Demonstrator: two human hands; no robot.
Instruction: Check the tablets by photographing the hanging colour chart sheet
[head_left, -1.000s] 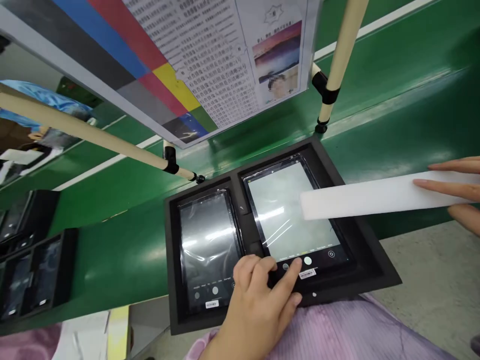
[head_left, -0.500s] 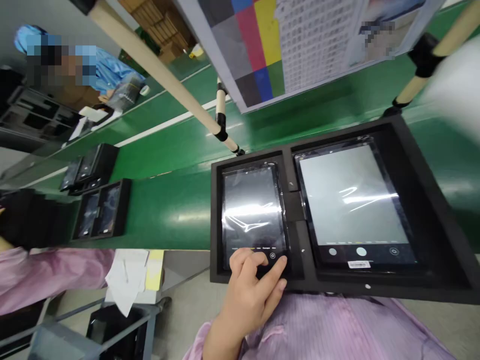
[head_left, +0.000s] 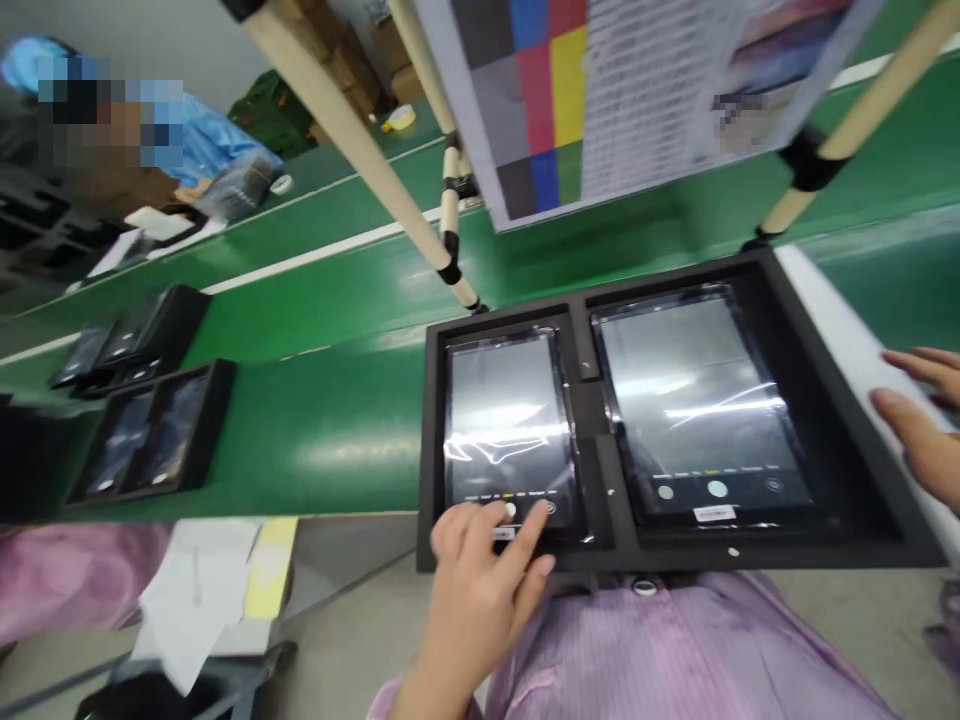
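Observation:
My left hand (head_left: 480, 575) holds nothing. Its fingers are apart, the index fingertip at the camera-switch icon near the bottom of the left tablet (head_left: 506, 410). That tablet lies in the left recess of a black foam tray (head_left: 611, 490); a camera view shows on its screen. Beside it, in the right recess, rests a larger tablet (head_left: 682, 370), also with a camera screen and a barcode label below. At the right frame edge my right hand (head_left: 926, 420) grips the edge of a white board (head_left: 832, 320), which lies along the tray's right side.
Above the tray hangs a chart (head_left: 525, 110) with color patches and text, between beige pipes (head_left: 375, 170). On the green bench (head_left: 330, 410) to the left stand another black tray (head_left: 214, 430) and more tablets. A co-worker in blue (head_left: 217, 140) sits across; papers (head_left: 202, 590) lie lower left.
The white board has come down from the upper right to the tray's side, and my right hand has entered view. My left index finger has shifted onto the icon; both screens look darker or changed.

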